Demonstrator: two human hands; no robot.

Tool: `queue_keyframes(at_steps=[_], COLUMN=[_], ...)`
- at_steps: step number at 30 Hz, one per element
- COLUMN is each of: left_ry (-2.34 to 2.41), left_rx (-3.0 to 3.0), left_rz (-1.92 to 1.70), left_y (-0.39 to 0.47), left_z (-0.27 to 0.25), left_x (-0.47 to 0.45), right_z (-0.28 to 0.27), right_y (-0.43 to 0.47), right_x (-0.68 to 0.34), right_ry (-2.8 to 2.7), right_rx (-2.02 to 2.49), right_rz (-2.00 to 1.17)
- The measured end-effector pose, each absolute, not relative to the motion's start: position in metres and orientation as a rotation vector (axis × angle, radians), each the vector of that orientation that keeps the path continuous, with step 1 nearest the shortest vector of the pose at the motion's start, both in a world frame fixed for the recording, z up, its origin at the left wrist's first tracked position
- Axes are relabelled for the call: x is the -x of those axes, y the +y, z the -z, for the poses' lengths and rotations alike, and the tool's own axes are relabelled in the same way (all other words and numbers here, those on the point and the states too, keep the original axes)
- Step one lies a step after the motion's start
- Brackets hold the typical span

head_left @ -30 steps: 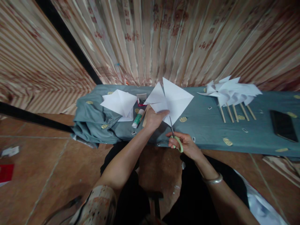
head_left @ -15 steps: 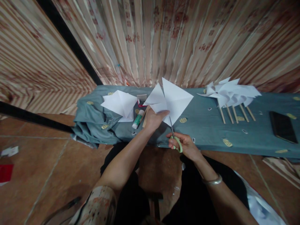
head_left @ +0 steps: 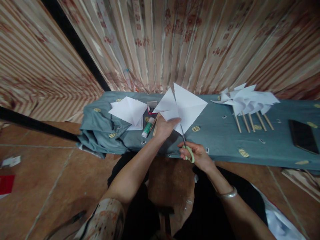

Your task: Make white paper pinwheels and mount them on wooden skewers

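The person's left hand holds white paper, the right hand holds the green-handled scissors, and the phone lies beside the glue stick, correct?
Not quite: the phone is not beside the glue stick. The head view shows it far to the right on the cloth, past the pinwheels. The rest stands: the left hand holds white paper, the right hand the green-handled scissors.

Sheet (head_left: 192, 104): smooth matt paper, shown mid-frame
Scissors (head_left: 190, 154): blades made of grey metal, handles moulded in pale green plastic
Table (head_left: 222, 140): covered in matt grey-green cloth, rumpled at centre left
Pinwheels (head_left: 250, 99): formed of matt paper, mounted on pale wooden sticks (head_left: 237, 123)
Phone (head_left: 303, 136): faced in dark, smooth gloss, seen far right
Bracelet (head_left: 229, 192): shiny silvery metal
Curtain (head_left: 155, 50): pleated cloth, faintly sheened
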State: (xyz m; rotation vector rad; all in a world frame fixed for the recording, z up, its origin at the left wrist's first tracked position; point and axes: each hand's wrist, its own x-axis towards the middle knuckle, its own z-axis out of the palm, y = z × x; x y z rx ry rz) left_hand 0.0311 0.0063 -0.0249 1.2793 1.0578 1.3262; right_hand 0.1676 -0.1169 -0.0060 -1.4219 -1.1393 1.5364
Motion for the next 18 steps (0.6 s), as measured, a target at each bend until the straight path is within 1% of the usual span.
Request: queue_keyframes(at_steps=[18], left_ry=[1.116], left_rx=[-1.217], left_rz=[-1.342], left_y=[0.0065], left_z=[0.023], left_x=[-0.031], right_z=[0.0091], right_y=[-0.1168], right_x=[-0.1681], right_ry=[-1.119], right_rx=[1.426], right_rz=[-1.529])
